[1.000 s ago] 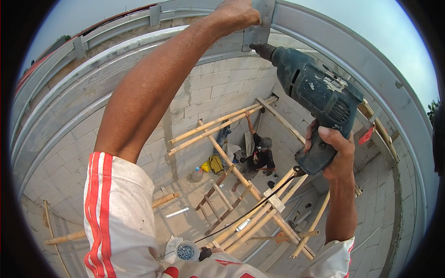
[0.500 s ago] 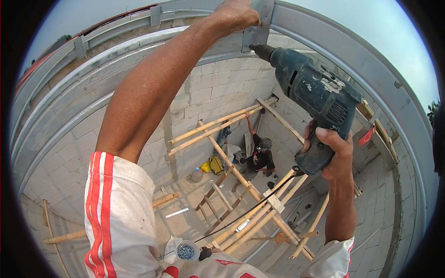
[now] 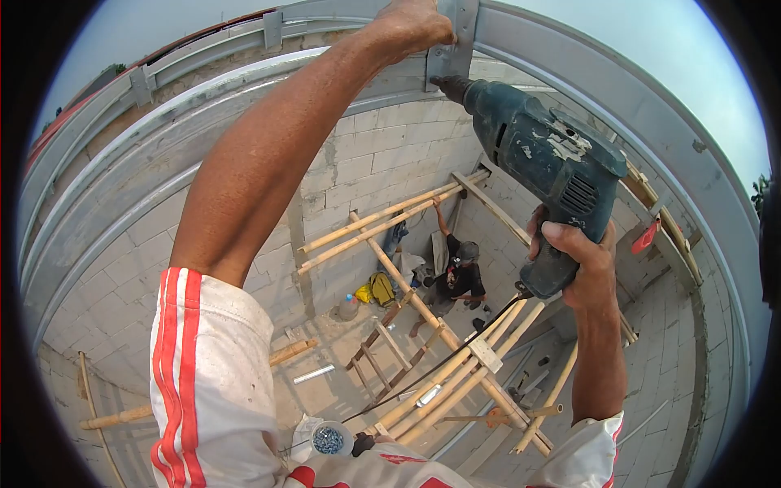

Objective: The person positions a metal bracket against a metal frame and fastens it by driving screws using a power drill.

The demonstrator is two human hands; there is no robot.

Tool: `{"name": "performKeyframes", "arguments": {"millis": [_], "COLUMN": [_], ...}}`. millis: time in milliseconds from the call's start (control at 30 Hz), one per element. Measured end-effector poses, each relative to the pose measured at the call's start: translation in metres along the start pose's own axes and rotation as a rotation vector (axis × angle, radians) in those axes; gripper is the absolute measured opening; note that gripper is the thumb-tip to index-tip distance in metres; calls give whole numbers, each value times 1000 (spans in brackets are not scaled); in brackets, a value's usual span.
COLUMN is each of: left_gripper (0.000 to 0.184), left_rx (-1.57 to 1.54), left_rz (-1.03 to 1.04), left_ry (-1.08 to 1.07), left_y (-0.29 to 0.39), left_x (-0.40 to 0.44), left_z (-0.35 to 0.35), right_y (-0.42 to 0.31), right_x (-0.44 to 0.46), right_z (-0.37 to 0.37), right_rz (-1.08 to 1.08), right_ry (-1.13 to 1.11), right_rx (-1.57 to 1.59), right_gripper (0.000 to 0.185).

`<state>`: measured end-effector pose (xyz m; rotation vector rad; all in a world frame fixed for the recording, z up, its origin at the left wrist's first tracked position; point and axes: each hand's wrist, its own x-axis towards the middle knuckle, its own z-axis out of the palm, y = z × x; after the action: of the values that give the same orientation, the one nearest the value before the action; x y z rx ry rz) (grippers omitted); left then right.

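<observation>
right hand (image 3: 578, 256): closed around the black pistol grip of a dark blue-green power drill (image 3: 553, 154) with chipped, worn paint. left hand (image 3: 415, 28): raised beside a flat grey metal plate (image 3: 452, 57); fingers look curled, but whether they grip the plate cannot be confirmed.

drill location: held up in front of the body, nose angled towards the plate's lower part, tip at or very near the metal; contact not verifiable. a thin black cord (image 3: 517, 298) leaves the grip base and trails down over yellow bamboo poles (image 3: 423, 305).

handling, as judged: the drill is rigid and fairly heavy, with its bulk above and ahead of the 1 hand on it, so the nose may dip. sound hold: full grip on the handle; a 2nd support point is under the motor housing, clear of the side vents and chuck. the cord is flexible and can snag. the plate appears stiff, smooth and possibly sharp-edged.
</observation>
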<state>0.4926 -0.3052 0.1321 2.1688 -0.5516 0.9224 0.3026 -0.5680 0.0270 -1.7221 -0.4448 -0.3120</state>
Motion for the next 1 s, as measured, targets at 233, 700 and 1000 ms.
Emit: {"name": "performKeyframes", "arguments": {"millis": [233,700,1000], "left_gripper": [30,30,31], "left_rx": [7,-11,-84], "left_rz": [-2,-21,-37], "left_ry": [4,15,3], "left_y": [-1,-3,-8], "left_x": [1,2,0], "left_z": [0,1,-8], "right_y": [-3,12,31], "right_x": [-1,5,-7], "right_z": [2,-1,0], "right_rz": [20,40,16], "right_ry": [10,8,27], "right_rx": [60,136,380], "right_gripper": [42,40,44]}}
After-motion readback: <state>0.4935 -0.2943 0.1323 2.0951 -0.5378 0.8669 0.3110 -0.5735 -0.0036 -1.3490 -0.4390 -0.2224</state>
